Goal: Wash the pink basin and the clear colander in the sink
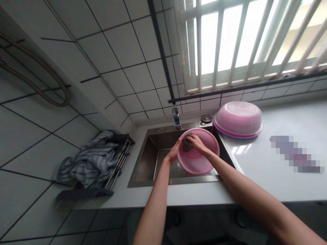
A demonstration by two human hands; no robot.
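A round pink plastic colander (201, 165) is held tilted over the right part of the steel sink (144, 166), its inside turned toward me. My left hand (174, 152) grips its left rim, the thumb close to the edge. Inside the colander, my right hand (197, 142) presses a grey-green cleaning cloth (188, 145) against the left inner wall, its fingers closed around it. The cloth's exact kind is hard to make out. Behind the colander stands the faucet (176, 117); I cannot tell whether water runs from it.
Upside-down pink basins (237, 119) are stacked on the white counter (255, 187) right of the sink. A pixelated item (296, 154) lies farther right. On the left, a striped cloth (97, 160) covers a metal rack (119, 163). A barred window (230, 44) is above.
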